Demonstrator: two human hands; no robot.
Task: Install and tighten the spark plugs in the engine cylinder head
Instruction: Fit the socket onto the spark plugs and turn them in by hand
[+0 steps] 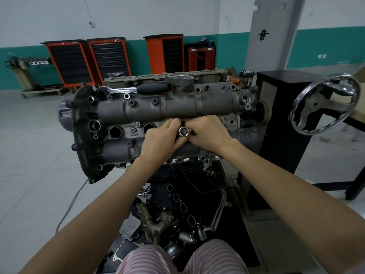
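Socket (183, 132) pinched between left hand (162, 138) and right hand (207, 133) | long axis upright, square drive facing camera | held over cylinder head (138, 107) plug well

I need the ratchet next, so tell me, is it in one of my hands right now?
No, the ratchet lies on top of the engine, while both hands grip the socket.
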